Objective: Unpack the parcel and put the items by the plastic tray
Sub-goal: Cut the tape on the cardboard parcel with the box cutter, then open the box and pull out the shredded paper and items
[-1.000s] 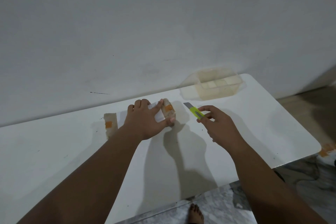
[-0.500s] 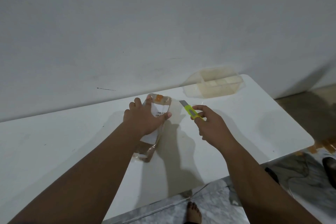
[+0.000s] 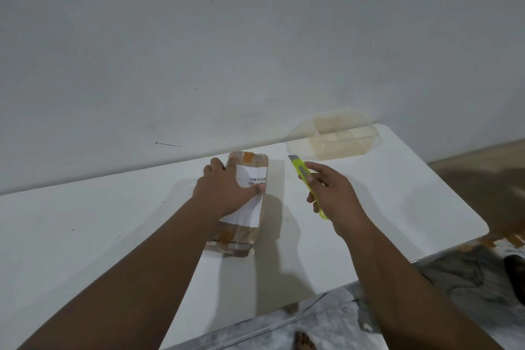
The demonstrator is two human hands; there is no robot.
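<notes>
Here, a brown parcel (image 3: 250, 216), bound in clear tape with orange patches and a white barcode label, is laid flat on the white table (image 3: 397, 193), near the clear plastic tray (image 3: 338, 148). It is gripped by the left hand (image 3: 224, 193), thumb across the label. A yellow-green utility knife (image 3: 301, 172) is clasped by the right hand (image 3: 335, 196), fingers curled round it

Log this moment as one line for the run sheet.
stage: parcel taped, uncut | left hand: grips parcel on table | right hand: grips yellow cutter, clear of parcel | plastic tray: far right corner
</notes>
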